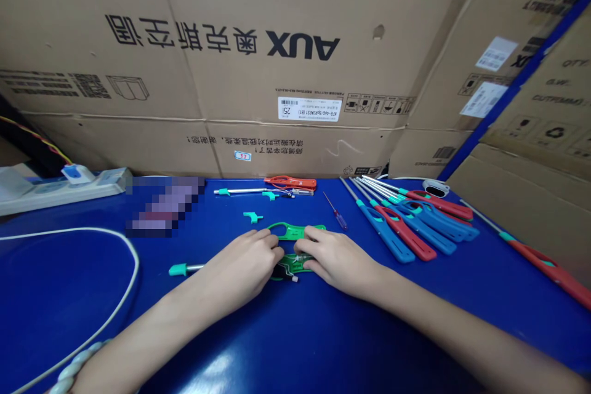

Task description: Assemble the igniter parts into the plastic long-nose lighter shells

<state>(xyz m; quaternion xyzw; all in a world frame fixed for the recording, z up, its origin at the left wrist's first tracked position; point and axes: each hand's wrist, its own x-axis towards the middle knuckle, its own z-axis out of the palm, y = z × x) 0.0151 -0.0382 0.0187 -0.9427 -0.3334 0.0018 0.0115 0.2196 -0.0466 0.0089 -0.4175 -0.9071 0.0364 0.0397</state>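
Observation:
Two green halves of a lighter casing lie in front of me, opened lengthwise. The far half (290, 233) has a finger loop at its left end. In the near half (305, 266) sit a clear part, thin wires and a dark piece, partly covered by my fingers. My left hand (252, 258) is closed at the left ends of the halves, its fingertips bent onto the green plastic. With fingers bent, my right hand (339, 260) grips the right side, touching both halves. A metal tube with a teal tip (178, 269) sticks out left from beneath my left wrist.
Behind lies a disassembled red lighter (290, 183), near a loose teal trigger (252, 217) and a purple screwdriver (336, 212). Several blue and red lighters (392, 234) are fanned out at right. A power strip (64, 188) and white cable (133, 252) are left; cardboard (207, 86) walls the back.

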